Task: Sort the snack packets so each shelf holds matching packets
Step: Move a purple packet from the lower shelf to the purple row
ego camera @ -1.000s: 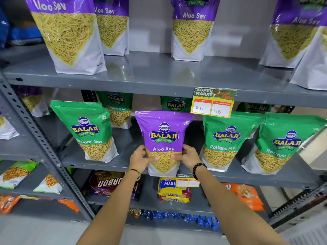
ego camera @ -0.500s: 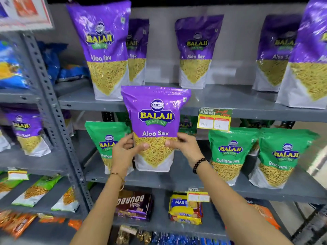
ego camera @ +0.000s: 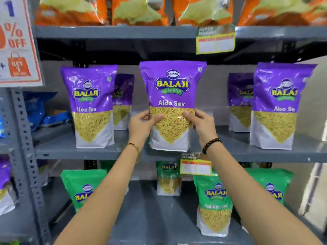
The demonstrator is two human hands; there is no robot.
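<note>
Clearly, our left hand and right hand gripped the purple Aloo Sev packet — fingers hidden behind it; the green packets below our wrists blurred.

Both hands grip purple Aloo Sev packet upright at purple-packet shelf

A purple Aloo Sev packet is standing upright at the front middle of the grey shelf, its clear window showing yellow sev above a white base. Four more purple Aloo Sev packets are standing upright on that same shelf, two to each side. On the shelf below, green Ratlami Sev packets are standing upright
</note>
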